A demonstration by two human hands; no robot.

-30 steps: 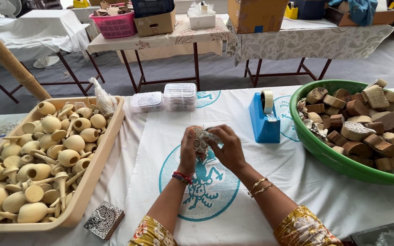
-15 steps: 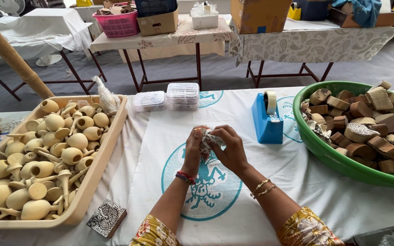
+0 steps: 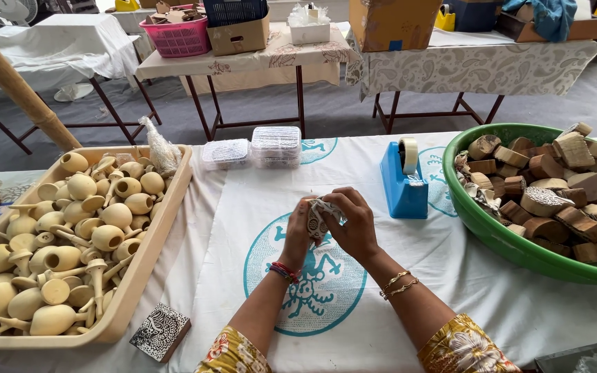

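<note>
Since the earlier frames your hands have come down and toward you a little, and the block between them has turned so its carved face now looks more to your left. Your left hand (image 3: 297,235) grips the small wooden printing block (image 3: 316,221) from the left side, fingers curled around its edge. Your right hand (image 3: 354,224) closes over it from the right, pinching a piece of patterned wrapping against its top. Both hands are clamped on it, held just above the cloth in the middle of the table.

The block stands roughly upright, its long axis running up and down with a slight lean away from you, and the patterned face turned toward your left palm.

Under your hands lies a white cloth (image 3: 409,276) printed with a teal round figure. To your left sits a beige tray (image 3: 148,255) full of pale wooden handles, and another carved block (image 3: 159,331) lies by its near corner. A blue tape dispenser (image 3: 402,181) stands just right of your hands, beside a green basin (image 3: 492,231) heaped with wooden blocks. Two clear plastic boxes (image 3: 251,148) rest at the far edge. Beyond are cloth-covered tables with cartons and a pink basket (image 3: 175,36) on a grey floor.
</note>
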